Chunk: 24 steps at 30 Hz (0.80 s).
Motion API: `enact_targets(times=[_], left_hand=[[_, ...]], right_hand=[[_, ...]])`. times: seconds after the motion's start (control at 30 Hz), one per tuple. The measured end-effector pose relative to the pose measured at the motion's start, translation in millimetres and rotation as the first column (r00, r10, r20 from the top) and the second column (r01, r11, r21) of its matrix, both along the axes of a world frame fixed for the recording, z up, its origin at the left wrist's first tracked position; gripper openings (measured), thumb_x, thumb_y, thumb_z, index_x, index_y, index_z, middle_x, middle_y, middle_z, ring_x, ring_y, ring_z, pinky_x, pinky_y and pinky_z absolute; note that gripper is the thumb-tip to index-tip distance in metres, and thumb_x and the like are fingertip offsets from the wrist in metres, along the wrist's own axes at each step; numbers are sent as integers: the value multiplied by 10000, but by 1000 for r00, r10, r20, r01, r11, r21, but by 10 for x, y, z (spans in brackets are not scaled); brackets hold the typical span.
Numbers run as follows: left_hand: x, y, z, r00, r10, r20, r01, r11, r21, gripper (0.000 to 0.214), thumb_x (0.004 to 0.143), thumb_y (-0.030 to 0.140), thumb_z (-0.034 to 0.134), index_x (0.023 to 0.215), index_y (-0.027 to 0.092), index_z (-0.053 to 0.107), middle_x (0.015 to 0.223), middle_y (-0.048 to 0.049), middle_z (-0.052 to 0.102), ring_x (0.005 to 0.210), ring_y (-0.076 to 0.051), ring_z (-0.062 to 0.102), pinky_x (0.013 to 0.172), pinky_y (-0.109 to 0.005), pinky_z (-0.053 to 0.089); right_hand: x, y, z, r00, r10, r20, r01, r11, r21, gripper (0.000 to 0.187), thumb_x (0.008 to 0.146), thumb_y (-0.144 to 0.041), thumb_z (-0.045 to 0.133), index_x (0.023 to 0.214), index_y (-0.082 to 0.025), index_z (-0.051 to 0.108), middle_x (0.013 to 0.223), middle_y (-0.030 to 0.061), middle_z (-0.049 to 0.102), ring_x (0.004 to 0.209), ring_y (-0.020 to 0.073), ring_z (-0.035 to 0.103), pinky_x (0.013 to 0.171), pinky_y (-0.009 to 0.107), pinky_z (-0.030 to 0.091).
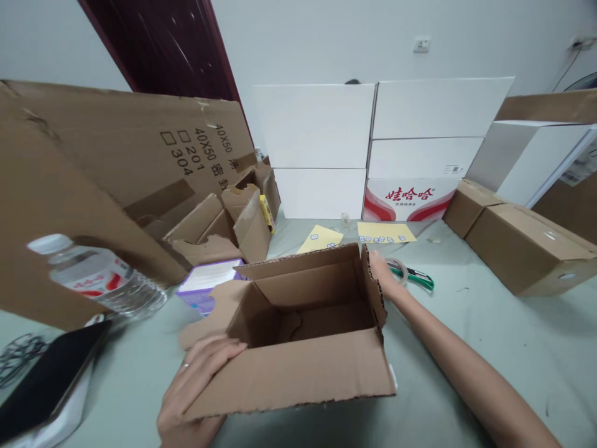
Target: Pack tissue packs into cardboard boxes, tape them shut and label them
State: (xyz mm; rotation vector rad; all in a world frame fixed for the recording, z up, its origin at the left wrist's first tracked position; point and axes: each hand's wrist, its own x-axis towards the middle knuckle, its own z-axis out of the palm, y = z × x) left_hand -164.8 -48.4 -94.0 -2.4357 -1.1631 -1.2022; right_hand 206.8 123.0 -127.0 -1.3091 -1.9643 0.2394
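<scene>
An open brown cardboard box [303, 330] stands on the pale green table top [466, 373], its flaps spread and its inside showing nothing but bare cardboard. My left hand [196, 379] grips the box's near left corner, with fingers over the torn flap edge. My right hand [380, 277] holds the far right flap by its rough edge. Just beyond those fingers lie a roll of clear tape [396, 270] and a green utility knife [417, 277], apart from the box.
A large flat cardboard sheet [107, 168] leans at left above a water bottle [97, 277] and a black phone [46, 379]. Torn cardboard pieces [233, 224] stand behind the box. White boxes [373, 149] are stacked at the back, brown boxes [527, 246] at right.
</scene>
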Motion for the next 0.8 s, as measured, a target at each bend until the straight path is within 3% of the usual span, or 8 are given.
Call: enact_targets(times=[0.17, 0.27, 0.33, 0.53, 0.8], left_hand=[[13, -5, -15, 997, 24, 78, -24, 1000, 0, 267, 892, 262, 525, 1139, 208, 609, 962, -90, 692, 933, -275, 642, 819, -399, 529], [54, -1, -14, 997, 20, 71, -21, 1000, 8, 278, 863, 228, 533, 1127, 197, 611, 955, -86, 687, 922, -269, 638, 813, -387, 519], [91, 6, 0, 999, 22, 46, -23, 1000, 17, 275, 851, 209, 531, 1113, 192, 613, 948, -84, 687, 923, -266, 635, 809, -379, 515], [217, 13, 68, 997, -27, 66, 22, 997, 72, 280, 843, 147, 505, 1107, 167, 596, 920, -80, 680, 885, -230, 622, 828, -347, 496], [243, 31, 75, 999, -11, 49, 7, 997, 76, 254, 863, 166, 498, 1095, 163, 599, 915, -84, 679, 902, -240, 623, 831, -353, 506]], right_hand=[[242, -649, 130, 957, 61, -284, -120, 973, -197, 281, 972, -420, 543, 1042, -176, 663, 946, 62, 718, 837, 186, 690, 734, 353, 581], [252, -1109, 142, 891, 133, -434, -266, 928, -261, 359, 948, -511, 530, 1149, -230, 625, 1037, 89, 733, 928, 221, 710, 767, 354, 591], [231, -1273, 130, 850, 165, -500, -342, 895, -286, 396, 925, -553, 548, 1158, -238, 608, 1046, 90, 725, 935, 227, 707, 788, 359, 587], [245, -1196, 69, 803, 207, -559, -415, 867, -276, 386, 867, -579, 618, 1043, -235, 623, 1079, 87, 656, 936, 224, 641, 808, 356, 549], [254, -1134, -9, 809, 207, -550, -406, 873, -269, 222, 882, -431, 619, 997, -241, 615, 1014, 62, 664, 893, 218, 631, 829, 362, 545]])
